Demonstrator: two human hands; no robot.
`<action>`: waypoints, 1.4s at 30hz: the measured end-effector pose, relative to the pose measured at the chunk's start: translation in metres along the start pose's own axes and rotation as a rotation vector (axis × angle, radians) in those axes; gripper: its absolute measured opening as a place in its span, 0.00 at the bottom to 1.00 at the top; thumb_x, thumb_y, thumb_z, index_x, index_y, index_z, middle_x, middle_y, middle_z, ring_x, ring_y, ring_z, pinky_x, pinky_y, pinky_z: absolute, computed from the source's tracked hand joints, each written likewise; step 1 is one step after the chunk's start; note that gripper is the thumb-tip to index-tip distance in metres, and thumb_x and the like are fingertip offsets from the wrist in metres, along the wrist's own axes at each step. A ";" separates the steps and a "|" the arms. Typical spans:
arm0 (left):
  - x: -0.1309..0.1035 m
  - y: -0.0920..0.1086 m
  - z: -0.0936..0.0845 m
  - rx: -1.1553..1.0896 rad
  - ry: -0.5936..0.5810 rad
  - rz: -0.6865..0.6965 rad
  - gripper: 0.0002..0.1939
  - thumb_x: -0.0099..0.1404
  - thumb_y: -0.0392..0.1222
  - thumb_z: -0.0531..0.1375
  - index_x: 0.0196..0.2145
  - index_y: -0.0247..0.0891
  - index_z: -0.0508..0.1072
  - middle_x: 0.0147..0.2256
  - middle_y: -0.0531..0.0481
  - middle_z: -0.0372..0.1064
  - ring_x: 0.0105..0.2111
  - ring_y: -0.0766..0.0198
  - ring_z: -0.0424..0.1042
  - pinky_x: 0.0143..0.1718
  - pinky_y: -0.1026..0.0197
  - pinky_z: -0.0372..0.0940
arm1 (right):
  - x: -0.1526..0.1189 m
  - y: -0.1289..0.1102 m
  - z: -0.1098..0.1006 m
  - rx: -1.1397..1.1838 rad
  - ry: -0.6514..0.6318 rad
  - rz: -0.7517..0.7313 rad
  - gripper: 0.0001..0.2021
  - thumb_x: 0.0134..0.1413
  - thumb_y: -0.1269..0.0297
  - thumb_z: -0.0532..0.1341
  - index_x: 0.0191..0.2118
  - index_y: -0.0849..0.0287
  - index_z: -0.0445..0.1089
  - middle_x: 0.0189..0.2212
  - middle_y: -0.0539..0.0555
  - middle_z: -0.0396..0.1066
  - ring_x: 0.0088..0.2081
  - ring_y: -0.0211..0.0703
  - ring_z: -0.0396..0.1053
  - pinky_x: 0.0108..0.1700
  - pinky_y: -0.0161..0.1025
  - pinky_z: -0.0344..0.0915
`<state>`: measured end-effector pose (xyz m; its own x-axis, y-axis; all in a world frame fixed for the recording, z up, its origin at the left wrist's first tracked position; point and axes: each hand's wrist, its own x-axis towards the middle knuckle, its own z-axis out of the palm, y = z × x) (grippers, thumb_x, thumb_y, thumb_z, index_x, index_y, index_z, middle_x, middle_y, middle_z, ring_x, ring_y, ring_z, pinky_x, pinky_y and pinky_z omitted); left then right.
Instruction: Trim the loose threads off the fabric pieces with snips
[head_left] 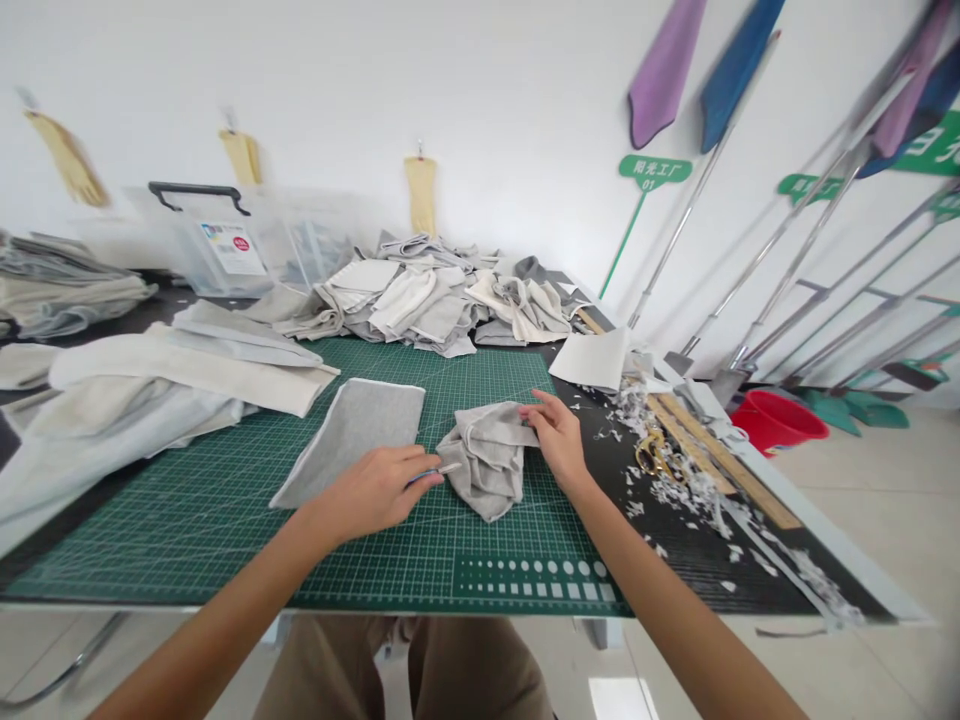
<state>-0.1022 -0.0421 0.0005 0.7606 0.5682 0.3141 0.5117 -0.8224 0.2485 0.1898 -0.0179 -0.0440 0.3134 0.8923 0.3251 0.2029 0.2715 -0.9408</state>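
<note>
Tabletop [697, 560], dark, stretches before me, with a green gridded mat [165, 530] over much of it. On the far side lies a heap of gray and white fabric [427, 305]. A flat gray cloth [367, 425] rests left of the mat's middle; just right of it sits a crumpled gray cloth [484, 470]. My right hand [556, 438] pinches that crumpled piece's right edge. My left hand [386, 490] closes around a slim tool [449, 468], its pale tip at the cloth's left side; I cannot tell whether they touch.
</note>
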 end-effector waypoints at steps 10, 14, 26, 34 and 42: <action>-0.088 0.026 0.004 -0.124 0.612 -0.454 0.12 0.66 0.47 0.59 0.44 0.42 0.75 0.42 0.48 0.77 0.40 0.58 0.76 0.43 0.58 0.72 | -0.024 -0.033 0.003 -0.369 -0.261 -0.343 0.32 0.55 0.54 0.61 0.64 0.52 0.54 0.65 0.59 0.52 0.64 0.52 0.53 0.64 0.53 0.52; -0.113 0.039 0.030 -0.155 0.697 -0.546 0.11 0.66 0.46 0.58 0.44 0.46 0.76 0.41 0.50 0.78 0.41 0.57 0.77 0.42 0.58 0.74 | -0.035 -0.035 0.008 -0.654 -0.595 -0.288 0.47 0.45 0.45 0.66 0.68 0.52 0.47 0.68 0.60 0.45 0.68 0.58 0.44 0.66 0.58 0.45; -0.113 0.044 0.019 -0.328 0.659 -0.696 0.12 0.68 0.47 0.55 0.44 0.43 0.76 0.42 0.47 0.76 0.42 0.56 0.75 0.47 0.54 0.69 | -0.039 -0.033 0.024 -0.827 -0.565 -0.423 0.18 0.53 0.62 0.54 0.48 0.51 0.73 0.51 0.58 0.70 0.54 0.57 0.67 0.58 0.54 0.63; -0.116 0.047 0.016 -0.416 0.594 -0.672 0.11 0.66 0.43 0.56 0.43 0.44 0.75 0.38 0.48 0.75 0.37 0.57 0.74 0.40 0.57 0.68 | 0.006 -0.122 0.067 -0.834 -0.286 -0.498 0.16 0.52 0.52 0.54 0.44 0.51 0.69 0.41 0.56 0.74 0.45 0.58 0.71 0.43 0.50 0.69; -0.113 0.026 0.039 -0.315 0.509 -0.557 0.11 0.62 0.47 0.59 0.40 0.41 0.73 0.32 0.49 0.75 0.27 0.59 0.75 0.23 0.62 0.64 | 0.054 -0.199 0.319 -0.653 -0.465 -0.828 0.20 0.53 0.60 0.59 0.51 0.61 0.68 0.50 0.62 0.69 0.53 0.54 0.64 0.57 0.52 0.58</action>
<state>-0.1587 -0.1288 -0.0640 0.1141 0.8968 0.4274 0.5675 -0.4120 0.7129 -0.1295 0.0907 0.1303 -0.4853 0.6115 0.6250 0.6710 0.7187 -0.1822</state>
